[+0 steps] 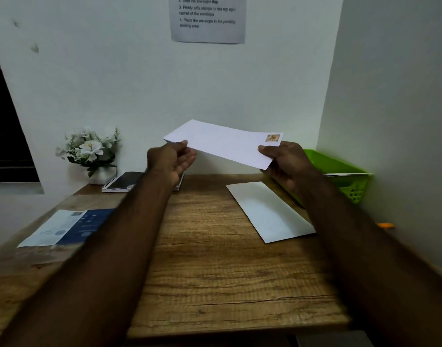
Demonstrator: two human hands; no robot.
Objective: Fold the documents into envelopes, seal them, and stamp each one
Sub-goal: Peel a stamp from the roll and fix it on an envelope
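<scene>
Both my hands pinch the stamped envelope (225,144) above the desk (214,259): left hand (171,159) at its left corner, right hand (283,160) under the stamp (273,138).

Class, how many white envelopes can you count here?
2: one stamped envelope held by the left hand and right hand; one plain envelope lying on the table. The green basket may hide more.
</scene>
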